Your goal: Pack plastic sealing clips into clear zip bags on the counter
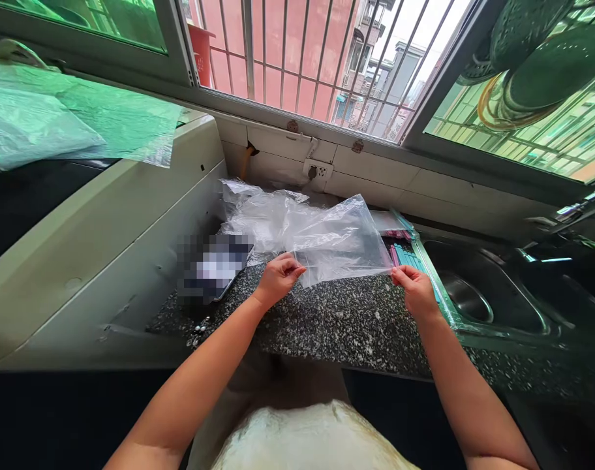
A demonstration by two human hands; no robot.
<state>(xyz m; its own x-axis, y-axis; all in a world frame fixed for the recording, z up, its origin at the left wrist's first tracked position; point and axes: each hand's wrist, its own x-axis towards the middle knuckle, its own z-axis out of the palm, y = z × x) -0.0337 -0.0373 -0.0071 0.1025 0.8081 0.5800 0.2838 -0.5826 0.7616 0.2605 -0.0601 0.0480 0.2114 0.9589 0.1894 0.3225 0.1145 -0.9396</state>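
Observation:
A clear plastic bag (344, 245) is stretched between my two hands just above the speckled dark countertop (336, 326). My left hand (280, 279) pinches its near left corner with the fingers closed. At the right end, my right hand (415, 287) grips the other near corner between thumb and fingers. Behind and to the left lies a loose heap of more clear plastic bags (258, 219). Close to my right hand are teal and pink strips (408, 256), partly hidden by the bag and the hand.
A phone-like dark device (216, 271), partly blurred out, lies left of my left hand. The sink (478, 287) is at the right. A cream-coloured appliance side (131, 241) borders the counter on the left, with plastic sheeting (131, 121) on top. A wall socket (318, 171) sits below the barred window.

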